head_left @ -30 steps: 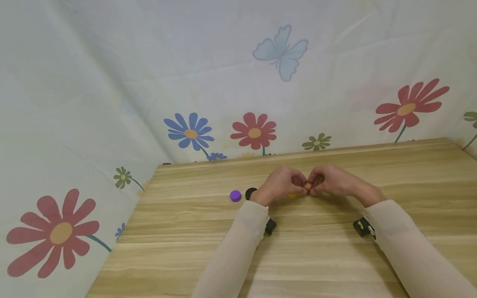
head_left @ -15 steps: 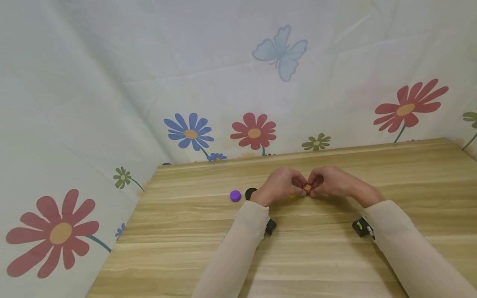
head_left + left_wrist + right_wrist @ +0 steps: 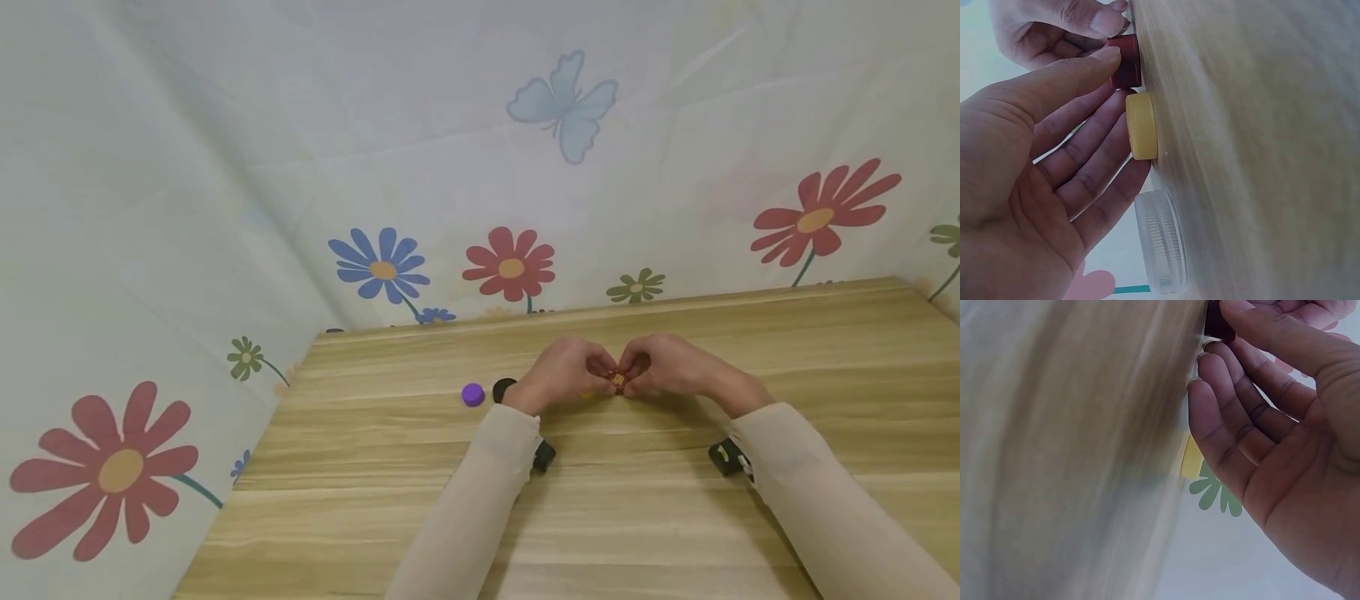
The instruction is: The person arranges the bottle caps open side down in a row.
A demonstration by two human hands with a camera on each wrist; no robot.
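Observation:
A dark red bottle cap (image 3: pixel 618 380) with a gold mark on top sits between my two hands at the table. My left hand (image 3: pixel 566 372) pinches it with thumb and finger from the left. From the other side my right hand (image 3: pixel 671 367) pinches the same cap. In the left wrist view, the ribbed side of the red cap (image 3: pixel 1125 61) faces me, low against the tabletop. Close by the left hand's other fingers stands a yellow cap (image 3: pixel 1142 127), with a clear cap (image 3: pixel 1161 242) farther along. Both of these are largely or fully hidden in the head view.
On the wooden table (image 3: pixel 600 517), a purple cap (image 3: pixel 472 394) and a partly covered black cap (image 3: pixel 503 389) lie left of the left hand. A yellow piece (image 3: pixel 1192 456) shows behind the right fingers. A flowered cloth (image 3: pixel 420 192) hangs behind the table.
The red cap has tilted slightly, so its gold-marked top faces the head camera more squarely. Both hands keep nearly the same place.

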